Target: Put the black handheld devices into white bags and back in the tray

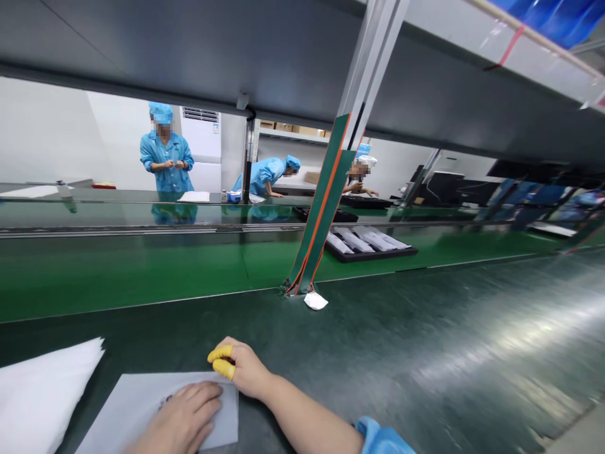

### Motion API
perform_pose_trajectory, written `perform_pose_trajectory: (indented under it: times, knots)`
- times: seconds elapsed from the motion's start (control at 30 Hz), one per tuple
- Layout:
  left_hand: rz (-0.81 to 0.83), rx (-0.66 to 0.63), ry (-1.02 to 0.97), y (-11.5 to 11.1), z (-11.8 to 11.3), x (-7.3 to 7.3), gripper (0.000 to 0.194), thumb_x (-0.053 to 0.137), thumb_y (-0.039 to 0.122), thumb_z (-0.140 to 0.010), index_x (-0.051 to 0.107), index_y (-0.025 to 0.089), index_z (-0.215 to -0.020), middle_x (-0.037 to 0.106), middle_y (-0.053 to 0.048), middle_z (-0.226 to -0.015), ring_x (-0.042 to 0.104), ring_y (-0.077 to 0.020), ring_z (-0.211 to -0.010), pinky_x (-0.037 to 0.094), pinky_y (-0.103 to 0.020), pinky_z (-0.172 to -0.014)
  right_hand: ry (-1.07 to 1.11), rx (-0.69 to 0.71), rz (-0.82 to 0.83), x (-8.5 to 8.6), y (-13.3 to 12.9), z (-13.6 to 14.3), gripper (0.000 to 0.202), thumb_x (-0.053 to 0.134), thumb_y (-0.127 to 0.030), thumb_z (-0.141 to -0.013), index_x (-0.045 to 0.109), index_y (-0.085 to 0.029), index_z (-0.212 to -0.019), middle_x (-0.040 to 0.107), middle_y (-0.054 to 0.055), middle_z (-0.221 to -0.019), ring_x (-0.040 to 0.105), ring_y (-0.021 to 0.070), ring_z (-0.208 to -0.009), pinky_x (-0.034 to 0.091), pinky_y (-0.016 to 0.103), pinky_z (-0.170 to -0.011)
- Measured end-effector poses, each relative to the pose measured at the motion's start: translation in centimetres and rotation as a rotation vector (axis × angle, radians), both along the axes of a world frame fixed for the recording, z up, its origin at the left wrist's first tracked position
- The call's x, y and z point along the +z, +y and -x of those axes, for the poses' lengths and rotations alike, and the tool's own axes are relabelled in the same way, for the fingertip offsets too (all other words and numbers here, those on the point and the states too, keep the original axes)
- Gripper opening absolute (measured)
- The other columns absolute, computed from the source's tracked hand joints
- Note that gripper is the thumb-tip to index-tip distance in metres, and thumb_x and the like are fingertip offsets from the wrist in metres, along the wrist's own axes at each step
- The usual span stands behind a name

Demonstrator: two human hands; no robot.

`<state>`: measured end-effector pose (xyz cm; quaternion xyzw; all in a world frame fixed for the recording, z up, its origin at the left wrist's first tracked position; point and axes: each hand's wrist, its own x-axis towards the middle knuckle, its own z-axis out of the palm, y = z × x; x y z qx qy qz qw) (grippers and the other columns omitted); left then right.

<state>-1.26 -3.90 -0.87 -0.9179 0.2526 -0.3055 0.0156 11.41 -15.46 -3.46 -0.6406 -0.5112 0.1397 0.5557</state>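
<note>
A white, slightly see-through sheet (127, 403) lies on the dark green bench in front of me. My left hand (184, 416) rests flat on it, fingers stretched out. A small dark mark or object (165, 400) peeks out beside that hand, mostly covered, so I cannot tell what it is. At the sheet's upper right edge is my right hand (241, 367), its fingers curled and yellow finger cots on two fingertips. Whatever those fingers may hold is hidden. Left of the sheet sits a stack of white sheets (42, 397).
A crumpled white paper (316, 301) lies at the foot of a slanted post (326, 202). Behind the bench runs a green conveyor (142, 265) carrying a black tray (378, 255) of white wrapped items. Shelves hang overhead. Several people in blue work across the line.
</note>
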Motion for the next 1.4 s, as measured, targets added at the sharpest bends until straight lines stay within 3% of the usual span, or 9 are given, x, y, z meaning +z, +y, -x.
perform_pose_trajectory:
  times: [0.23, 0.63, 1.03, 1.3, 1.4]
  knots:
    - [0.048, 0.036, 0.175, -0.2, 0.6, 0.2, 0.018, 0.04, 0.019, -0.078, 0.054, 0.019, -0.09, 0.061, 0.0, -0.092, 0.057, -0.0113, -0.081, 0.049, -0.02, -0.07, 0.029, -0.055, -0.082, 0.3, 0.1, 0.0, 0.021, 0.045, -0.029, -0.079, 0.06, -0.015, -0.085, 0.047, 0.003, -0.077, 0.044, 0.0122, -0.063, 0.036, 0.021, -0.056]
    - [0.07, 0.055, 0.249, -0.2, 0.9, -0.4, 0.02, 0.043, 0.015, -0.077, 0.051, 0.018, -0.095, 0.059, -0.001, -0.097, 0.055, -0.0128, -0.086, 0.048, -0.025, -0.075, 0.069, -0.151, -0.045, -0.6, 0.4, -0.5, 0.028, 0.044, -0.031, -0.075, 0.053, -0.013, -0.094, 0.038, -0.002, -0.063, 0.031, 0.0086, -0.047, 0.028, 0.018, -0.045]
    - [0.109, 0.047, 0.256, -0.3, 0.9, -0.2, 0.019, 0.041, 0.015, -0.077, 0.051, 0.019, -0.093, 0.059, -0.001, -0.097, 0.055, -0.0121, -0.086, 0.047, -0.023, -0.076, 0.045, -0.191, 0.046, -0.5, 0.2, -0.3, 0.024, 0.046, -0.026, -0.073, 0.056, -0.014, -0.092, 0.039, -0.002, -0.061, 0.033, 0.0091, -0.047, 0.03, 0.018, -0.046]
    - [0.19, 0.111, 0.409, -0.3, 1.0, -0.7, 0.016, 0.043, 0.017, -0.077, 0.051, 0.019, -0.091, 0.056, 0.001, -0.1, 0.051, -0.0127, -0.093, 0.043, -0.026, -0.082, 0.039, -0.228, 0.133, -0.2, 0.3, -0.4, 0.039, 0.043, -0.041, -0.068, 0.059, -0.014, -0.092, 0.046, 0.001, -0.06, 0.041, 0.0144, -0.05, 0.036, 0.023, -0.048]
    - [0.125, 0.129, 0.493, -0.6, 0.7, -0.9, 0.019, 0.045, 0.026, -0.077, 0.052, 0.02, -0.093, 0.055, 0.002, -0.104, 0.049, -0.0123, -0.095, 0.041, -0.026, -0.083, 0.059, -0.156, 0.148, -1.2, -0.6, -1.1, 0.037, 0.042, -0.045, -0.07, 0.059, -0.016, -0.086, 0.048, 0.004, -0.061, 0.045, 0.018, -0.052, 0.039, 0.027, -0.047]
